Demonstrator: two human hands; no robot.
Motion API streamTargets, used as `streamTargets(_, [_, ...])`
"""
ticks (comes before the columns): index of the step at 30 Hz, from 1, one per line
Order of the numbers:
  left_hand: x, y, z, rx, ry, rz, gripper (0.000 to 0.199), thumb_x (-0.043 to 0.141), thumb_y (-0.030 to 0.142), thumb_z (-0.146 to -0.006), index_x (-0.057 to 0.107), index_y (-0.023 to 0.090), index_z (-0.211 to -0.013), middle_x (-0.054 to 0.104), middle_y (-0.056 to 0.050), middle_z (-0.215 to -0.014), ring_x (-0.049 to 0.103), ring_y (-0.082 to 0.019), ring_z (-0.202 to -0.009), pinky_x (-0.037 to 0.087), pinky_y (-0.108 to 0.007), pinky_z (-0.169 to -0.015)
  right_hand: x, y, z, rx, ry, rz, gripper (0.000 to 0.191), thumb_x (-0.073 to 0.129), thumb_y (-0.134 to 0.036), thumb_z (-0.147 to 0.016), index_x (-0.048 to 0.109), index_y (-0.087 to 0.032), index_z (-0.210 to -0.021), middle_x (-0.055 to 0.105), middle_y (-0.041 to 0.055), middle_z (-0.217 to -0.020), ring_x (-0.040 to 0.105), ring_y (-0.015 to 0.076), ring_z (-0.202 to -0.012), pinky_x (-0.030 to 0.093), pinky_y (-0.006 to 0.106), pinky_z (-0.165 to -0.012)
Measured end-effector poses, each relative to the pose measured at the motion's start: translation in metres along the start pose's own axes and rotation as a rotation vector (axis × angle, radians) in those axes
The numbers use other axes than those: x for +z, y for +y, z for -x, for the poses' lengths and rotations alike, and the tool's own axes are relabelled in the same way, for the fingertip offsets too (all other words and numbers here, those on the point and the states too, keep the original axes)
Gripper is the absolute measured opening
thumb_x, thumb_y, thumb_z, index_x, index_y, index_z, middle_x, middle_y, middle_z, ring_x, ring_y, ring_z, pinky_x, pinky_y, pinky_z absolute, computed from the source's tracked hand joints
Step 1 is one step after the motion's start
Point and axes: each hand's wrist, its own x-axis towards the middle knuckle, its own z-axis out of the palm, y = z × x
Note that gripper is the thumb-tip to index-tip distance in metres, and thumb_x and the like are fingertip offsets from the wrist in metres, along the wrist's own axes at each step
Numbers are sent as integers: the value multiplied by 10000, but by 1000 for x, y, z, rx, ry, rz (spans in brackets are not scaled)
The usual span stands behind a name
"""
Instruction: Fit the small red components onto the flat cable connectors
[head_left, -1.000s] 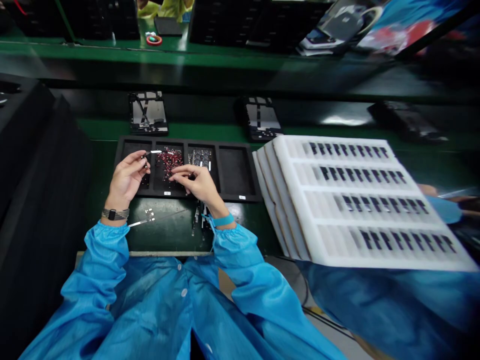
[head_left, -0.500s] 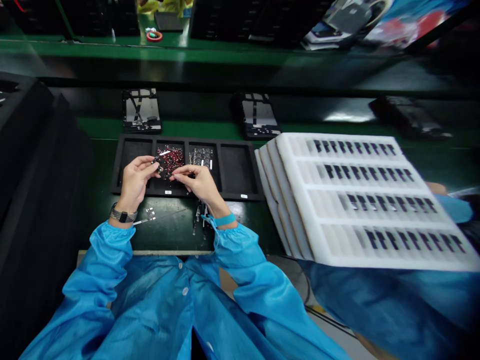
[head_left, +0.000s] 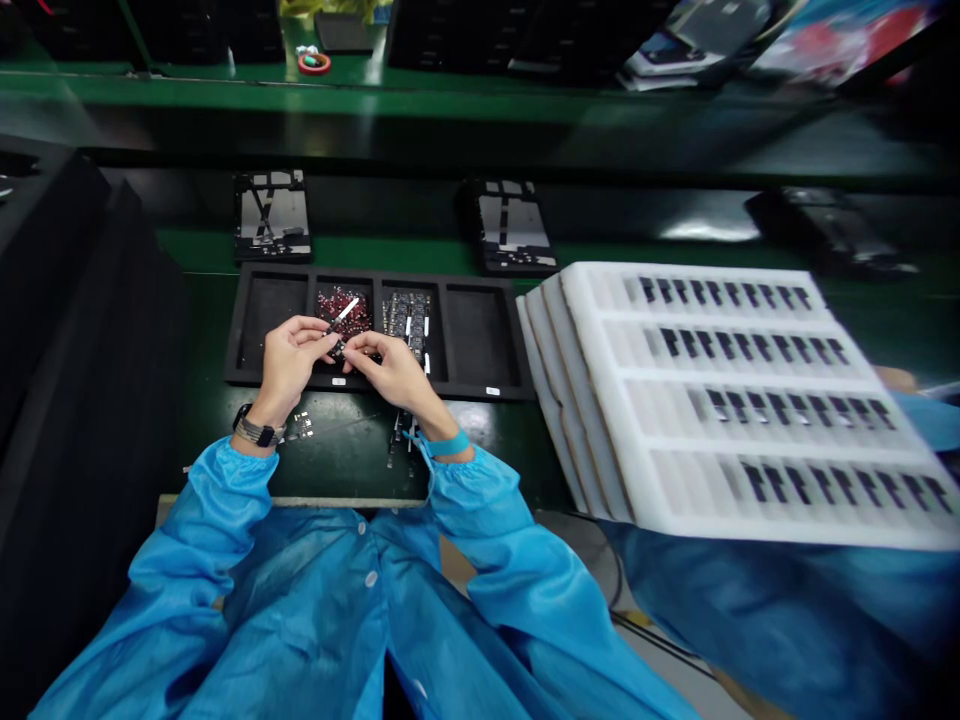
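Observation:
Between my hands is a small flex cable (head_left: 344,312) with a light strip pointing up and right. My left hand (head_left: 291,358) pinches it at its dark end. Close against it, my right hand (head_left: 386,368) has thumb and forefinger pressed together at the same part; whatever tiny thing is in that pinch is hidden. Both hands are over the front of a black foam tray (head_left: 442,345). One compartment holds many tiny red parts (head_left: 352,312), and the one to its right holds rows of small circuit pieces (head_left: 409,312).
Loose flex cables (head_left: 301,426) lie on the green bench before the tray, with more by my right wrist. Phone-like assemblies (head_left: 271,218) stand behind it. To the right, a stack of white foam trays (head_left: 637,420) holds rows of dark parts. A black foam block (head_left: 82,350) borders the left.
My hands have come together; the left moved right with the flex cable, and the right now meets it. The cable's light strip tilts up more steeply.

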Motion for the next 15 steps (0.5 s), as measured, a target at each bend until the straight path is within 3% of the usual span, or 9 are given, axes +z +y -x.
streamTargets(15, [-1,-3,-2,-6,25,1,347,941,248,-619,705,136,-848,735,-32,-755,666,-135,-580,560,-265,-580,4,3,1,-12,64,51,108,700,-302,-871,687,-196,-891,763,50,-834,725,210,-787,553,346,-791])
